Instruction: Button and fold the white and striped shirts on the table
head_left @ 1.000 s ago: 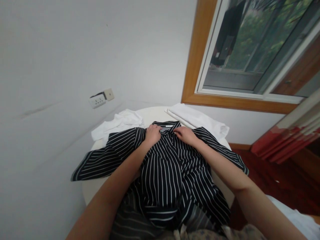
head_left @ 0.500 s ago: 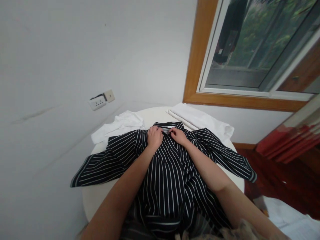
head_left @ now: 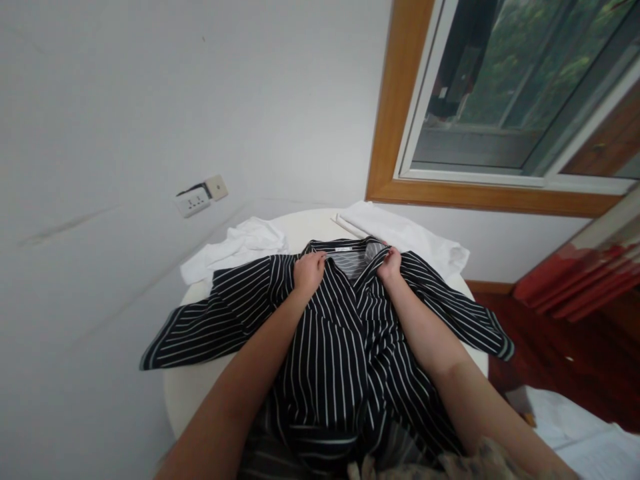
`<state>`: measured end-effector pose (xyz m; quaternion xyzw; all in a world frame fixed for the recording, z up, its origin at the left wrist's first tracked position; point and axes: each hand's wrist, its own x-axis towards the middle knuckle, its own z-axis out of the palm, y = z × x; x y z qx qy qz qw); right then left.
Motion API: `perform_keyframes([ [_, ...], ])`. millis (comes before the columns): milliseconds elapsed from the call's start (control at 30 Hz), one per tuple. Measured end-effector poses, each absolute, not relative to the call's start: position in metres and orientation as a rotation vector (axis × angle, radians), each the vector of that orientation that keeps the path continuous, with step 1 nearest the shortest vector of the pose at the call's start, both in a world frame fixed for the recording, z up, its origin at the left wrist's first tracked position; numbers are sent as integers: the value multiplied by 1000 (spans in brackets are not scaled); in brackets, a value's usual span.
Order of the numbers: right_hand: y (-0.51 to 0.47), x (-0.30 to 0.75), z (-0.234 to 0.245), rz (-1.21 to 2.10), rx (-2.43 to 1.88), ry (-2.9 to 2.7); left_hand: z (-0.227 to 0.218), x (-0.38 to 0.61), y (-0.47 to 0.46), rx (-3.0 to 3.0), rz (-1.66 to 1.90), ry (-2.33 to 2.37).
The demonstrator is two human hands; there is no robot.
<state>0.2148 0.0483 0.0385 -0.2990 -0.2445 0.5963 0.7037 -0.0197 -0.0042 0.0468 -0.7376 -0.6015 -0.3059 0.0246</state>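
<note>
A black shirt with white stripes (head_left: 330, 360) lies spread over a round white table (head_left: 190, 393), its sleeves reaching out past both sides. My left hand (head_left: 309, 272) is closed on the left edge of its neckline. On the opposite edge, my right hand (head_left: 390, 264) pinches the collar and holds it out to the right. Between the hands the neckline gapes in a V, showing the paler inside of the back and a small white label (head_left: 343, 249). The shirt's lower end runs down toward my body and is partly hidden by my forearms.
Crumpled white cloth (head_left: 235, 250) lies at the table's back left, and folded white cloth (head_left: 405, 233) at the back right. Behind stand a wall with a socket (head_left: 193, 201) and a wood-framed window (head_left: 490, 193). A red curtain (head_left: 555, 287) hangs at right, above white items (head_left: 575, 427) lower down.
My right hand has moved right with the collar edge, and the neckline is now spread wider, baring more of the inside. My left hand has stayed nearly in place.
</note>
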Motion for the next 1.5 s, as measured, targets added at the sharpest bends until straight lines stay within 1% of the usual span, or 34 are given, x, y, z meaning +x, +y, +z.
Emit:
perform_keyframes([
  [100, 51, 215, 39, 1330, -669, -460, 40, -20, 1, -2335, -1005, -1807],
  [167, 51, 209, 38, 1337, -697, -542, 36, -20, 3, -2405, -1034, -1756],
  [300, 43, 185, 35, 1344, -878, -1064, 32, -18, 4, -2495, -1028, -1669],
  [333, 40, 178, 33, 1280, -945, -1235, 32, -18, 3, -2503, -1030, -1653],
  [400, 35, 167, 31, 1040, -1067, -1536, 32, -18, 3, -2503, -1061, -1638],
  [500, 31, 157, 28, 691, -1177, -1761, 32, -20, 3, -2484, -1134, -1646],
  [700, 26, 151, 31, 434, -1250, -1879, 25, -21, 8, -2482, -1161, -1650],
  [933, 16, 133, 37, 144, -1527, -1968, 31, -17, 1, -2335, -828, -1775],
  [1033, 16, 129, 37, 100, -1599, -1987, 35, -16, -4, -2306, -741, -1836],
  [1133, 19, 129, 36, 104, -1618, -1995, 35, -16, -4, -2323, -746, -1840],
  [1300, 24, 135, 33, 234, -1565, -1898, 29, -17, 3, -2422, -832, -1760],
  [1500, 29, 144, 35, 358, -1484, -1768, 30, -17, 4, -2430, -831, -1735],
])
